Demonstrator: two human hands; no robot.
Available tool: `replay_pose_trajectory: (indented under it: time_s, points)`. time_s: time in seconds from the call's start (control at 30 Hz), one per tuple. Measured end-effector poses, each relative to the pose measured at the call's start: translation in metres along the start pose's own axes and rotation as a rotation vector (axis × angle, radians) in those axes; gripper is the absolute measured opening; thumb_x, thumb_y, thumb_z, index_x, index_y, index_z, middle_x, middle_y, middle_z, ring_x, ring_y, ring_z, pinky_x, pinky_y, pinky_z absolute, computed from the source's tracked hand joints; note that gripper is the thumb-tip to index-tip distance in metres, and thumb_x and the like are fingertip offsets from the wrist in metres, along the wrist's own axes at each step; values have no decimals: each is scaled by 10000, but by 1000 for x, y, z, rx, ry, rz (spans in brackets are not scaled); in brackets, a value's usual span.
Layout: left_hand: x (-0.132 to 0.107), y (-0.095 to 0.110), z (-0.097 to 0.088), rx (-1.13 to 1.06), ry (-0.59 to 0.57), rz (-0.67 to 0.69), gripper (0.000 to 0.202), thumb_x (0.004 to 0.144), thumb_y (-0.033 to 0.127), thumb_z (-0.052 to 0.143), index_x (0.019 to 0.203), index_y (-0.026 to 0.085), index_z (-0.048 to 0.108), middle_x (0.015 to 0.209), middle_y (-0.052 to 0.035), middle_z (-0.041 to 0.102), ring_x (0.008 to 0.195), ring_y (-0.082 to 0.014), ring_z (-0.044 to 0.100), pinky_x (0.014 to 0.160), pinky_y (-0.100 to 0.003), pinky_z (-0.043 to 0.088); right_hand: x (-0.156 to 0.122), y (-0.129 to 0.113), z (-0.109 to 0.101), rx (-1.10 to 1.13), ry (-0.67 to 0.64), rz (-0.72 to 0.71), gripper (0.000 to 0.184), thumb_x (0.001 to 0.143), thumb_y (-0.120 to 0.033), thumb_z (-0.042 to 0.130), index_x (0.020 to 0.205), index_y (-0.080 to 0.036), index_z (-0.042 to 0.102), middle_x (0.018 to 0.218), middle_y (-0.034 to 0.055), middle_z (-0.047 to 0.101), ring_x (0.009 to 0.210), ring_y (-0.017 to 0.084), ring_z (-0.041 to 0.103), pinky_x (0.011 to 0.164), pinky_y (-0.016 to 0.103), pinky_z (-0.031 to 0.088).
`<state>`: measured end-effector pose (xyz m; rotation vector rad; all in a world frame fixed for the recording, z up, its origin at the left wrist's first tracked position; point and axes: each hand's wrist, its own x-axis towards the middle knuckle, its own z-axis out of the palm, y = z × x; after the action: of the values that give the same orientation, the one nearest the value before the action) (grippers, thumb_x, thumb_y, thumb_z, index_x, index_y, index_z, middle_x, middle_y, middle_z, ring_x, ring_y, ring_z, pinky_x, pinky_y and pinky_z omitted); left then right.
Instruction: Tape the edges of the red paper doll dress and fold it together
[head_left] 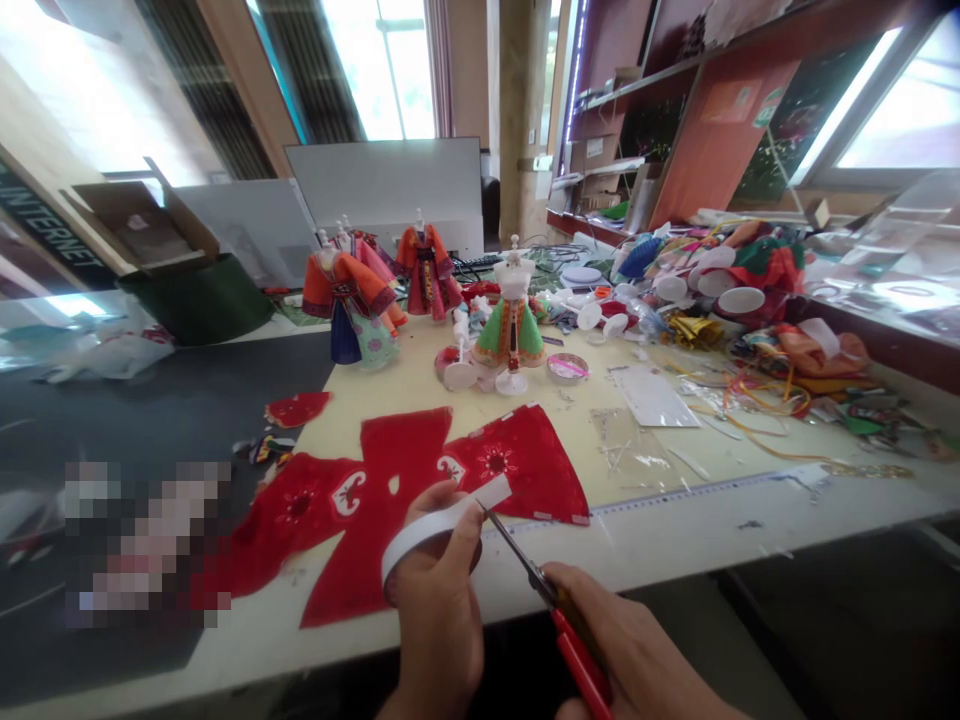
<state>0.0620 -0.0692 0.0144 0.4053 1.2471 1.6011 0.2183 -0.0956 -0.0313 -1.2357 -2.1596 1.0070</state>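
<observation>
My left hand (pixel 439 600) holds a roll of white tape (pixel 427 530), with a short strip pulled out to the right. My right hand (pixel 626 650) grips red-handled scissors (pixel 555 610), whose blade tips sit at the tape strip near its free end. Both hands hover over the near edge of the cream table (pixel 675 520). Just beyond them lies a flat red paper garment (pixel 405 480) with white and flower patterns, spread out like a small robe.
Several small mannequins in paper dresses (pixel 510 320) stand mid-table, with an orange-dressed group (pixel 352 295) to their left. Piles of coloured scraps, ribbons and white discs (pixel 720 290) fill the right side. A dark mat (pixel 150 420) covers the left. White boards stand behind.
</observation>
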Motion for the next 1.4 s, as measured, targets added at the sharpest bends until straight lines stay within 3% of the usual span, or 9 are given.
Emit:
replay_pose_trajectory:
  time_s: [0.23, 0.4, 0.73, 1.1, 1.4]
  points:
    - [-4, 3, 6, 32, 33, -6, 384, 637, 206, 743, 990, 173, 595, 689, 2, 640, 580, -120, 614, 520, -186, 486, 3, -8, -4, 2, 23, 63, 670, 635, -427, 690, 1182, -167, 405, 853, 33, 604, 648, 167, 556, 595, 268, 447]
    - [-10, 16, 11, 47, 42, -100, 329, 618, 171, 735, 925, 167, 616, 676, -28, 642, 594, -155, 625, 537, -229, 509, 4, -11, -5, 72, 2, 86, 610, 662, -457, 659, 1148, -165, 432, 722, -18, 562, 583, 141, 512, 564, 250, 422]
    - [-2, -11, 4, 21, 0, 19, 443, 673, 245, 755, 1068, 190, 562, 755, 8, 653, 615, -108, 634, 608, -198, 504, 3, -10, -5, 69, 10, 89, 666, 643, -492, 687, 1164, -159, 438, 767, -3, 568, 607, 144, 520, 573, 249, 423]
    - [-6, -7, 9, -9, 8, -70, 453, 647, 281, 759, 1042, 181, 562, 702, -16, 668, 640, -163, 653, 589, -235, 519, 4, -9, -6, 81, 30, 78, 665, 626, -492, 700, 1152, -171, 453, 783, 16, 605, 600, 149, 527, 578, 259, 434]
    - [-7, -9, 10, -49, -1, -62, 417, 648, 277, 760, 998, 170, 561, 761, -39, 684, 711, -188, 672, 623, -254, 531, 5, -11, -7, 63, -3, 133, 626, 646, -442, 682, 1153, -151, 458, 779, 33, 632, 637, 181, 568, 618, 289, 452]
